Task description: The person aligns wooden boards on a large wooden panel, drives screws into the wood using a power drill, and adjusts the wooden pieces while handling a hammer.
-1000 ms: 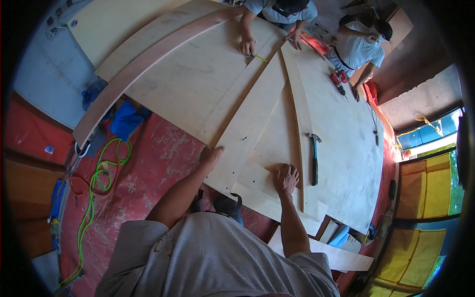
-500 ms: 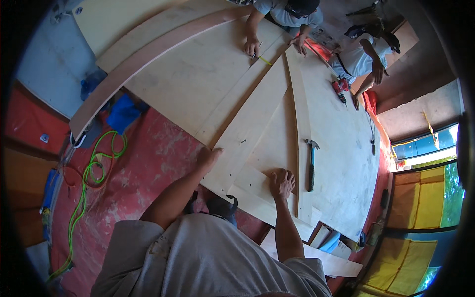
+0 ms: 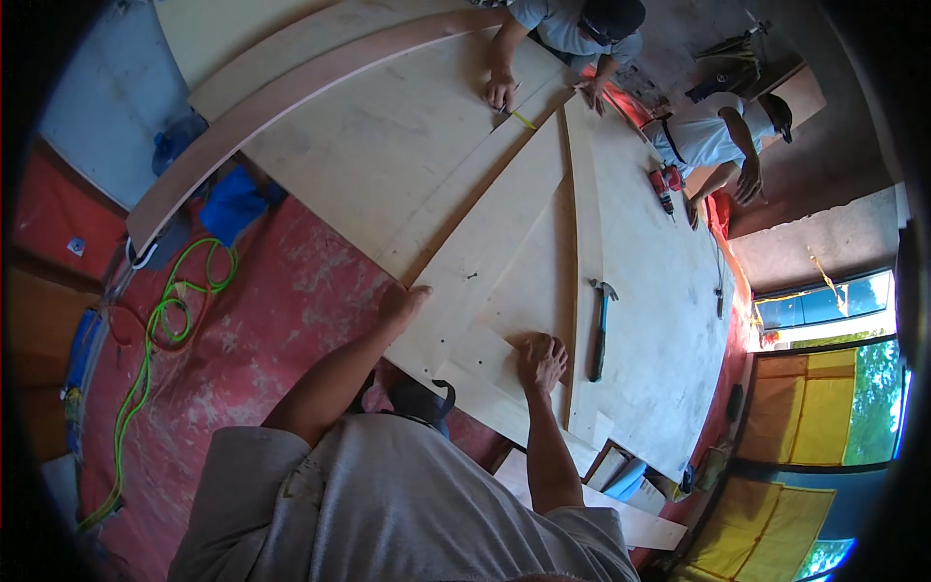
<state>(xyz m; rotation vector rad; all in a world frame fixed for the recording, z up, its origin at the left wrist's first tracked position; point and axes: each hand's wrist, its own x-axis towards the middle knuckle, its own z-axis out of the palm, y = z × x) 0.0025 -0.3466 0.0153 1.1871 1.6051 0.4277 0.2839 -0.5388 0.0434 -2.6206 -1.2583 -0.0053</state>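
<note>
My left hand (image 3: 402, 303) grips the left edge of a long, tapered plywood board (image 3: 464, 254), its thumb on top and the other fingers mostly hidden. My right hand (image 3: 543, 362) rests on a short wooden piece (image 3: 490, 351) with its fingers loosely bent, holding nothing. Both pieces lie on a large plywood sheet (image 3: 339, 136). Just right of my right hand runs a narrow wooden strip (image 3: 585, 242). Beyond that strip lies a claw hammer (image 3: 601, 330) with a blue and black handle. A small screw or nail (image 3: 472, 275) shows on the tapered board.
One co-worker (image 3: 572, 39) leans over the far end, a hand (image 3: 500, 92) beside a yellow tape measure (image 3: 524, 120). Another person (image 3: 722, 131) crouches at the right near a red drill (image 3: 666, 186). A curved wooden strip (image 3: 291, 97) spans the left; a green cord (image 3: 145, 388) crosses the red floor.
The view has shifted slightly. Both my hands keep their places on the wood. The person at the right has lowered an arm and leaned forward.
</note>
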